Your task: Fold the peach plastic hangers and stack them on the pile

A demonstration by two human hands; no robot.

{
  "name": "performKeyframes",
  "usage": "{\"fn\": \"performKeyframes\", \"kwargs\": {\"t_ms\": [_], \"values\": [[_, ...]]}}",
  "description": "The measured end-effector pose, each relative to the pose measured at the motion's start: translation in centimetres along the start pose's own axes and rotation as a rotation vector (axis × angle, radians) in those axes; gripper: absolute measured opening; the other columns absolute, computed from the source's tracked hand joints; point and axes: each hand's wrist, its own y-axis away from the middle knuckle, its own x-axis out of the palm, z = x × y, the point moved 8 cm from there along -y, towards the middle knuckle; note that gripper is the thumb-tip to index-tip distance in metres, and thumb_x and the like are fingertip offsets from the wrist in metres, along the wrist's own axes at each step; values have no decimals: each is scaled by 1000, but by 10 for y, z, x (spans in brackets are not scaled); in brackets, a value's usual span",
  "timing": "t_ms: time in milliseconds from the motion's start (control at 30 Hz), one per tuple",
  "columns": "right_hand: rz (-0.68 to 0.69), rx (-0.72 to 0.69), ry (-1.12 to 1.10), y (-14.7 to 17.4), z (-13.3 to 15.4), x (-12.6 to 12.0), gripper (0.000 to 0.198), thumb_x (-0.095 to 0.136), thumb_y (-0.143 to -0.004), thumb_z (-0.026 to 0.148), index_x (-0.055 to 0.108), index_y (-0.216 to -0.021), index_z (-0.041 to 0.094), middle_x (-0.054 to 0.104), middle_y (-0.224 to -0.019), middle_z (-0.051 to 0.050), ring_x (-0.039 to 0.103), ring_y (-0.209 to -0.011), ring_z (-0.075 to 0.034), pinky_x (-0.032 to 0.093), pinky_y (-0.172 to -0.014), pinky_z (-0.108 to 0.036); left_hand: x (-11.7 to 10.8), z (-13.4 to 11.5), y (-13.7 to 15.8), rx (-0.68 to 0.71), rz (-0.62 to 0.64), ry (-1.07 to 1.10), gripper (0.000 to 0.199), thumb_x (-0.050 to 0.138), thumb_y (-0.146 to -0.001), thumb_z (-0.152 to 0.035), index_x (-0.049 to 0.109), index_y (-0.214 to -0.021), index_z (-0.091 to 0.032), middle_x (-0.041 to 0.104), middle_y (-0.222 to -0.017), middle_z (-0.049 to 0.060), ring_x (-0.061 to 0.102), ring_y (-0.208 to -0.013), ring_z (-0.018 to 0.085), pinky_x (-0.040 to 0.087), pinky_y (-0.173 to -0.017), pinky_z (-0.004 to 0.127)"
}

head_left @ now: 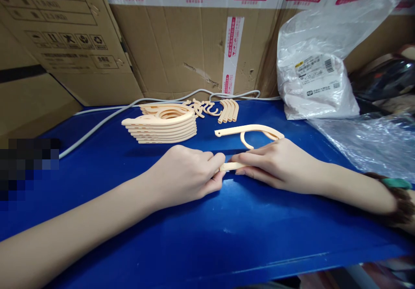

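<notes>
A cream plastic hanger arm lies low over the table between my hands, mostly covered by fingers. My left hand is closed in a pinch on its left end. From the other side, my right hand grips it with thumb and fingers. Just beyond, a curved cream hanger part with a hook lies partly behind my right hand. A neat stack of folded cream hangers sits beyond my left hand. Behind it are loose hooks and several curved hanger arms in a row.
The blue table ends at a front edge below. A grey cable runs along the back and left. Cardboard boxes wall the back. A white plastic parcel bag and clear plastic film lie at right.
</notes>
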Motion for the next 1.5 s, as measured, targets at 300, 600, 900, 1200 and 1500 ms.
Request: {"fn": "performKeyframes", "kwargs": {"t_ms": [300, 600, 900, 1200, 1500], "values": [[4, 1, -23, 0, 0, 0, 36, 34, -103, 36, 65, -108, 19, 75, -92, -7, 69, -72, -17, 40, -59, -27, 1, -1, -1, -4, -4, -13, 26, 42, -93, -24, 46, -68, -19, 53, -52, -5, 55, -45, 11, 22, -44, 27], [-65, -39, 10, -2, 1, -9, 34, 39, -102, 36, 67, -107, 18, 74, -86, -6, 68, -72, -18, 44, -66, -29, 2, 4, 1, -43, 17, 63, 23, 42, -92, -22, 46, -69, -19, 56, -53, -5, 54, -44, 11, 22, -43, 26], [-279, 0, 98, 2, -7, -35, 31, 43, -100, 34, 69, -98, 18, 71, -89, -8, 58, -81, -20, 45, -75, -34, 6, 16, 1, -132, 71, 10, 23, 36, -96, -25, 54, -83, -17, 61, -53, -3, 61, -44, 14, 17, -42, 26], [-369, 134, 116, 6, -32, -50, 35, 43, -99, 37, 70, -87, 19, 66, -105, -11, 59, -93, -23, 46, -82, -39, 5, 13, 2, -116, 28, -6, 21, 39, -95, -24, 56, -86, -16, 62, -53, -3, 62, -43, 16, 18, -41, 28], [-150, 104, -37, -1, -42, -26, 35, 40, -102, 34, 72, -105, 20, 66, -112, -10, 58, -95, -23, 40, -85, -40, 0, 12, 1, -106, 4, -10, 19, 40, -94, -23, 55, -84, -17, 59, -51, -5, 59, -42, 14, 17, -41, 27]]}}
